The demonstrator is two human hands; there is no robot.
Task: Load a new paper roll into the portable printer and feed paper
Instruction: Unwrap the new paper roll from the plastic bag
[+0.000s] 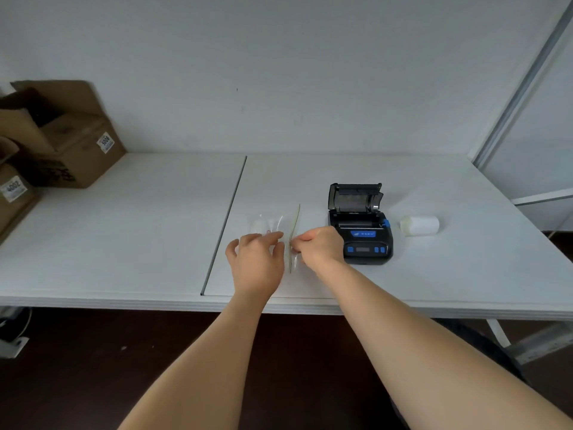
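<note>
A black portable printer [362,237] with blue buttons sits on the white table, its lid [355,197] swung open and its paper bay bare. To its right lies a white paper roll [420,225] on its side. Left of the printer, my left hand [257,259] and my right hand [322,246] both pinch a clear plastic wrapper [280,223] with a yellowish seal strip [294,231] between them. A white roll-like shape shows faintly inside the wrapper at its left end.
The white table [124,231] has a seam running from back to front near the middle. Two open cardboard boxes [62,141] with numbered labels stand at the far left. A metal frame post [524,85] rises at the right. A dark floor lies below the front edge.
</note>
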